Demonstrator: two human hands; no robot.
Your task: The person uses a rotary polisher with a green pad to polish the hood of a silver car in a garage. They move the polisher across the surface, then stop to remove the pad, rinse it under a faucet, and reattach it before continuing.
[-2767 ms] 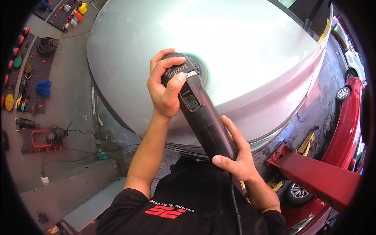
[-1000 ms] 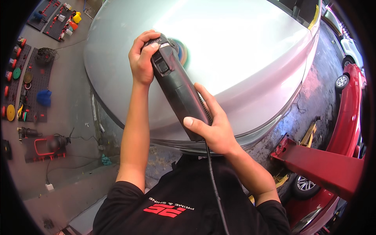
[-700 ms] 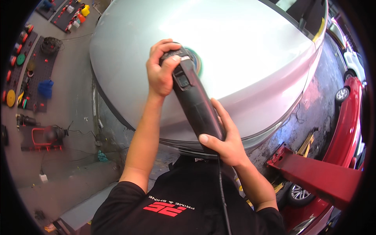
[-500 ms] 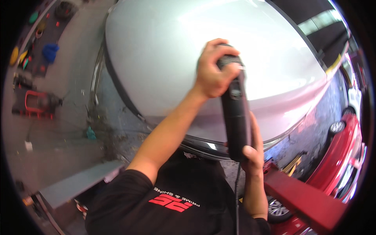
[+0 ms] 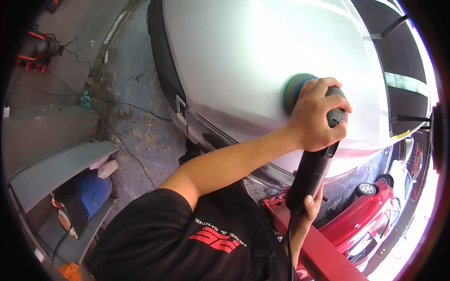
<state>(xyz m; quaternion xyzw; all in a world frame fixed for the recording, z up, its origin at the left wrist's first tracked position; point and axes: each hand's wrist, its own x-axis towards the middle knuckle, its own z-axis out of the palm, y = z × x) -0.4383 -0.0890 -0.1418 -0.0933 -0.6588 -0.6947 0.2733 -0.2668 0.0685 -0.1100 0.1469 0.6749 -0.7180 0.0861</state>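
1. The location was an automotive workshop.
2. A corded polisher [image 5: 308,175] was positioned at a silver car hood [image 5: 234,61].
3. A red car [image 5: 352,218] stood beyond a red steel beam [image 5: 323,254].
4. The floor [image 5: 133,133] was stained.

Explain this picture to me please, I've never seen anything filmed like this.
A wide fisheye camera on the person's head looks down, so straight edges bend. No robot here: just that person, in a black shirt. The left hand wraps the front of what looks like a black polishing machine; the right hand holds its rear end, near the cord. Its round, green-edged pad appears to rest on a silver car panel. A red car stands farther off to the right.
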